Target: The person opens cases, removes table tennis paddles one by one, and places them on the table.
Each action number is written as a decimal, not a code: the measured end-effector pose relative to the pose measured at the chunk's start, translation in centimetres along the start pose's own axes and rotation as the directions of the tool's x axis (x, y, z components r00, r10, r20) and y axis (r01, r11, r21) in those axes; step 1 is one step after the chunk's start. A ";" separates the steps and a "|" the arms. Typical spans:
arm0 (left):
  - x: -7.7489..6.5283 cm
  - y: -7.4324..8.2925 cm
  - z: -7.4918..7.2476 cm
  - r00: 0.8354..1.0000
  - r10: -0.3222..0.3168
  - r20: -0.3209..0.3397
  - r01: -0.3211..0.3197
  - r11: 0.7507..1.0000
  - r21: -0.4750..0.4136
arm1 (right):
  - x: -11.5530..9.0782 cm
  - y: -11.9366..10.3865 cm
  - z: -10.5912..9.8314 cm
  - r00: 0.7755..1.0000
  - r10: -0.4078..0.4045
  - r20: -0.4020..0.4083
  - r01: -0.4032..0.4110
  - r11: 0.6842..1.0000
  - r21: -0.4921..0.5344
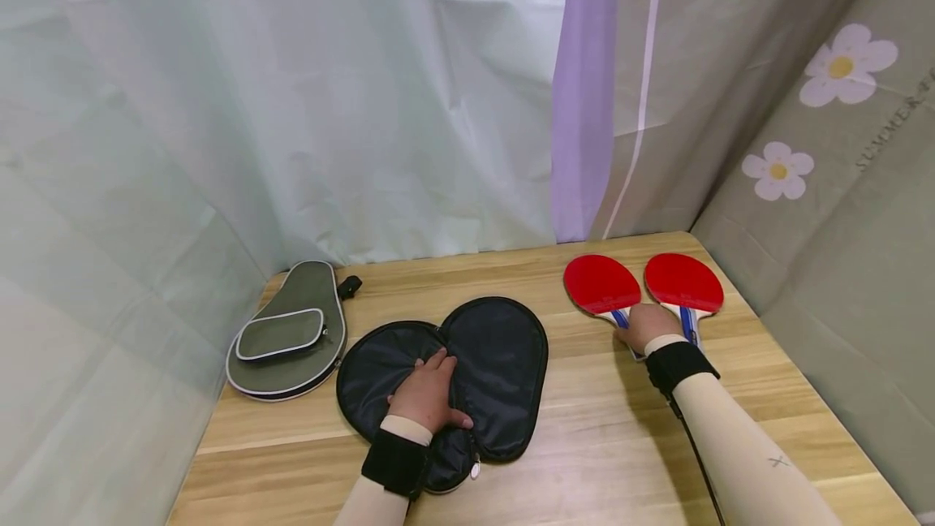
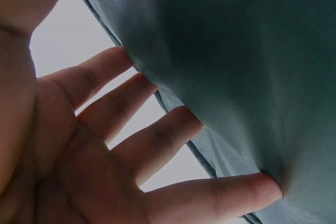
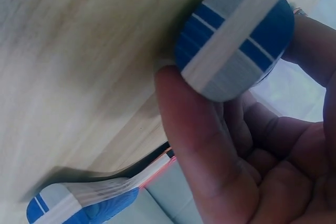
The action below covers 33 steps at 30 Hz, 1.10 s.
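Observation:
A black table tennis paddle case (image 1: 504, 372) lies spread in two rounded halves on the table, a zipper pull at its near end. My left hand (image 1: 427, 394) rests on the left half, thumb toward the seam. In the left wrist view, its extended fingers press into the dark fabric (image 2: 236, 61). My right hand (image 1: 650, 327) grips the handle of the left red table tennis paddle (image 1: 601, 282). The right wrist view shows the blue, white and grey handle end (image 3: 233, 38) between thumb and fingers. A second red paddle (image 1: 682, 281) lies just right of that hand.
A grey-green paddle case (image 1: 310, 299) with pale piping and a front pocket lies at the table's left, a black strap (image 1: 349, 288) beside it. Curtains (image 1: 365, 104) hang behind and along both sides of the wooden table (image 1: 577, 461).

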<state>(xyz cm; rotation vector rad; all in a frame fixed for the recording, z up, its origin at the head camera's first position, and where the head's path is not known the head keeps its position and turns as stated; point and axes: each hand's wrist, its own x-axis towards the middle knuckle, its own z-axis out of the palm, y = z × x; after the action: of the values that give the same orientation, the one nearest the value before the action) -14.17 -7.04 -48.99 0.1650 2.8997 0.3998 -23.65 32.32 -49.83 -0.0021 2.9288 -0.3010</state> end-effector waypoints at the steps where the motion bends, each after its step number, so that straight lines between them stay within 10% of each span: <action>1: 0.0 0.0 0.0 1.000 -0.002 0.001 0.002 1.000 0.000 | 0.0 0.0 0.0 1.000 0.003 0.000 -0.003 1.000 0.000; 33: 0.1 0.1 -0.4 1.000 0.011 0.021 -0.010 1.000 -0.013 | -0.3 -0.3 -0.6 0.995 0.091 0.041 -0.093 0.994 0.059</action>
<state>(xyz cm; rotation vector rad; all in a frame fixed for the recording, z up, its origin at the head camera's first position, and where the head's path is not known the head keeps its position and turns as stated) -14.30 -7.07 -48.59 0.1813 2.8762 0.4164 -23.49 32.19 -49.17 0.1343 2.8697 -0.3714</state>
